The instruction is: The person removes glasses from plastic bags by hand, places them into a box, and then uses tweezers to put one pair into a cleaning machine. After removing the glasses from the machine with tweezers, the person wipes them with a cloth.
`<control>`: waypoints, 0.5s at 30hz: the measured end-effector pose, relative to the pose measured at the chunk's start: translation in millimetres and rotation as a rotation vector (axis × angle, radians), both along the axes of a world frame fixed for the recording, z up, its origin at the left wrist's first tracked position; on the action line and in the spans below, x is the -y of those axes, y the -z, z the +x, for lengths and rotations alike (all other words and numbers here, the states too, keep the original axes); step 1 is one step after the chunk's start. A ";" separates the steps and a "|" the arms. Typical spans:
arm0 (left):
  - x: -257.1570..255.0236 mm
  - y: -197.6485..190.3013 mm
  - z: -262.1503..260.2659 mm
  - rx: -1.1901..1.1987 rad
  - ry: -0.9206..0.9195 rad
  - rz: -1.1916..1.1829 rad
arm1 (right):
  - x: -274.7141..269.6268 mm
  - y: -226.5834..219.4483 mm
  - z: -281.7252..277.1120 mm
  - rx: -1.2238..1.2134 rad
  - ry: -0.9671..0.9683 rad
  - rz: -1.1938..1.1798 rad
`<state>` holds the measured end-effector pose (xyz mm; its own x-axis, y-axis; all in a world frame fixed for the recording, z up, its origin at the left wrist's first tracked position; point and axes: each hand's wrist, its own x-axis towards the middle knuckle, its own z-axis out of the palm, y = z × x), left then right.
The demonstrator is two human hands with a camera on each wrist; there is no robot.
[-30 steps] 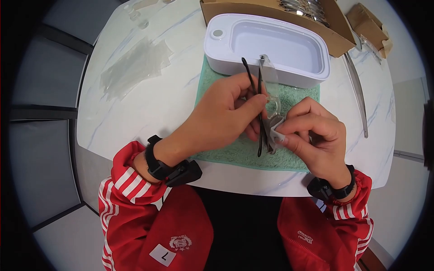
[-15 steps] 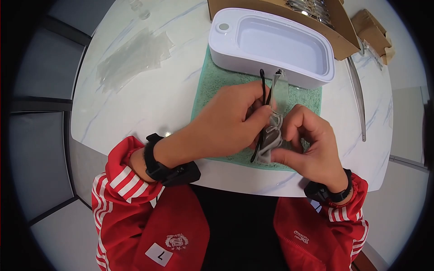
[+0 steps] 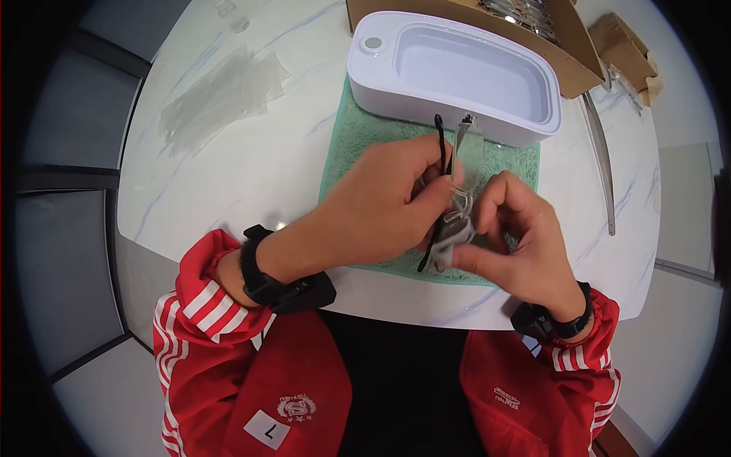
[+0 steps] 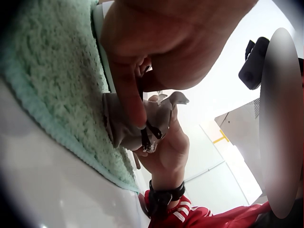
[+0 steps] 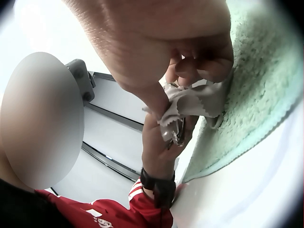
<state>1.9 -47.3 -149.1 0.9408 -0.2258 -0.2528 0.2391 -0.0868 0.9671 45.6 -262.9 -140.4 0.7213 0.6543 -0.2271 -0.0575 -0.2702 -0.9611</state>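
Observation:
My left hand (image 3: pixel 377 202) grips a pair of glasses (image 3: pixel 471 152) with clear lenses and dark temple tips, pinching them near the middle between thumb and fingers. The glasses stand on end, one lens toward the white tub, the other toward me. With my right hand (image 3: pixel 525 240) I pinch a small grey cloth (image 5: pixel 202 100) with a zigzag edge, the thumb pressing it around the nearer lens. In the left wrist view, the cloth (image 4: pixel 126 126) drapes about the dark temple tips (image 4: pixel 148 135). Both hands are above a green towel (image 3: pixel 346 152).
A white tub (image 3: pixel 449 99) with a round button stands on the towel's far part. Behind it, a cardboard box (image 3: pixel 582 68) holds several glasses. Clear plastic bags (image 3: pixel 221 103) lie at left. A long grey strip (image 3: pixel 601 164) and a brown carton (image 3: pixel 628 57) are at right.
The glasses have swung to a more upright line and shifted slightly right. My right hand has moved its hold, with the cloth now lower around the nearer lens.

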 end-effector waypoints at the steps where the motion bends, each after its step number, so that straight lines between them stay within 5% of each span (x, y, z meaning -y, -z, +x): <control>1: -0.2 -0.6 0.6 -0.001 -0.001 0.000 | -0.1 -2.6 0.9 0.011 -0.077 -0.064; 15: 0.7 -4.5 -0.7 -0.007 -0.007 -0.011 | -2.0 0.6 -0.7 -0.065 0.106 0.028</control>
